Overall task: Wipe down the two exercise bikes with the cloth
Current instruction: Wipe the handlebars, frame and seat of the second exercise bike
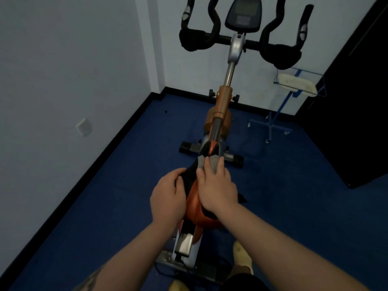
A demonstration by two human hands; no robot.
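One orange and black exercise bike (222,101) stands in front of me, its black handlebars (279,53) and console (243,14) at the top. Its orange and black saddle (195,206) lies under my hands. My right hand (216,187) presses a grey cloth (212,163) flat onto the saddle's nose, fingers fairly straight. My left hand (168,196) grips the saddle's left side, fingers curled round its edge. Only this one bike is in view.
A blue wire stand (279,114) with a pale pad on its tray stands at the right, beside a dark cabinet (357,122). White walls close the left and back. Blue carpet (105,196) surrounds the bike. My feet show at the bottom.
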